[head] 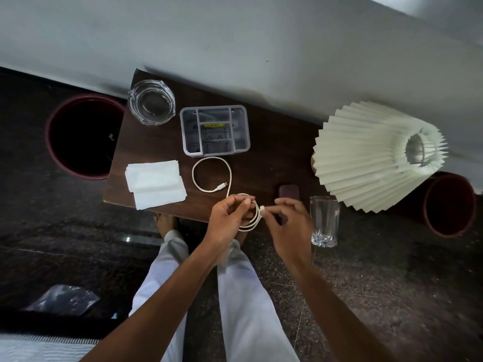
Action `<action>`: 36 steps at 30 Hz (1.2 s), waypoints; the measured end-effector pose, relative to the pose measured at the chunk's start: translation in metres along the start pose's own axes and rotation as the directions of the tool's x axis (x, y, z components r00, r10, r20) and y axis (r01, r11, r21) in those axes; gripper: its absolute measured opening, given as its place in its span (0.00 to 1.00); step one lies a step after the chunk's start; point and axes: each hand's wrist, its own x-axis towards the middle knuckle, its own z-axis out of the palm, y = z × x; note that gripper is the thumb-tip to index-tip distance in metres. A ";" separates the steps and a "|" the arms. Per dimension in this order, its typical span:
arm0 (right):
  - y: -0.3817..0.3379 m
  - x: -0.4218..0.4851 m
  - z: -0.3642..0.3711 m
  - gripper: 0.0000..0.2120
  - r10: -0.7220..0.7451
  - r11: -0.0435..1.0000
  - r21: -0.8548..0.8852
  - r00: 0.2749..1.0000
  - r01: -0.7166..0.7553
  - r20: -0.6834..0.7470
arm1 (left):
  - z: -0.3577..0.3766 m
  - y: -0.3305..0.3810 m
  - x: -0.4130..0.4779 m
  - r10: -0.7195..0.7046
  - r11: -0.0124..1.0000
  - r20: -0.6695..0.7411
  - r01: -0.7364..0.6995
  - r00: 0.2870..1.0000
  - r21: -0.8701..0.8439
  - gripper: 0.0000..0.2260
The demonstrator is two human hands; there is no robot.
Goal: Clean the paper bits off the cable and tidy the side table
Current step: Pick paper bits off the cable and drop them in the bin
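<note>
My left hand (230, 218) grips the coiled part of the white cable (252, 223) above the near edge of the bench (274, 158). The cable's loose end loops back over the wood. My right hand (290, 226) pinches a small paper bit (262, 209) stuck on the coil. It seems best to hold the coil steady, peel slowly, then carry the bit to the bin (78, 137) on the left.

Bare forearms (156, 304), loose white trousers (243, 296), one bare foot (164, 222) beneath.
</note>
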 end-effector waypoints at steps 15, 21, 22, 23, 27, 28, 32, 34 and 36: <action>-0.098 -0.012 0.053 0.05 -0.109 0.922 0.377 0.993 0.088 0.035 | -0.085 0.043 -0.014 0.106 0.993 -0.180 -0.112 0.978 -0.025 0.04; -0.137 -0.006 0.081 0.11 -0.279 0.910 0.341 0.957 0.235 0.086 | -0.131 0.061 -0.009 0.018 0.979 -0.235 -0.065 0.972 -0.195 0.05; -0.145 -0.005 0.086 0.10 -0.304 0.909 0.328 0.948 0.257 0.099 | -0.138 0.063 -0.008 0.026 0.978 -0.250 -0.076 0.968 -0.193 0.05; -0.152 -0.003 0.092 0.10 -0.322 0.906 0.325 0.940 0.271 0.115 | -0.146 0.065 -0.008 0.038 0.978 -0.261 -0.090 0.964 -0.189 0.04; -0.180 0.005 0.116 0.07 -0.351 0.896 0.350 0.919 0.274 0.178 | -0.178 0.076 -0.005 0.081 0.975 -0.281 -0.135 0.956 -0.176 0.06; -0.188 0.007 0.124 0.07 -0.364 0.896 0.338 0.913 0.289 0.184 | -0.187 0.079 -0.003 0.084 0.976 -0.290 -0.138 0.953 -0.171 0.07; -0.216 0.015 0.157 0.03 -0.395 0.893 0.302 0.902 0.333 0.174 | -0.221 0.090 0.004 0.091 0.968 -0.295 -0.154 0.951 -0.196 0.09; -0.229 0.019 0.173 0.01 -0.408 0.894 0.280 0.894 0.349 0.187 | -0.236 0.094 0.009 0.089 0.962 -0.311 -0.163 0.946 -0.218 0.09; -0.240 0.024 0.192 0.03 -0.405 0.896 0.284 0.890 0.341 0.210 | -0.253 0.097 0.017 0.075 0.952 -0.343 -0.170 0.936 -0.256 0.09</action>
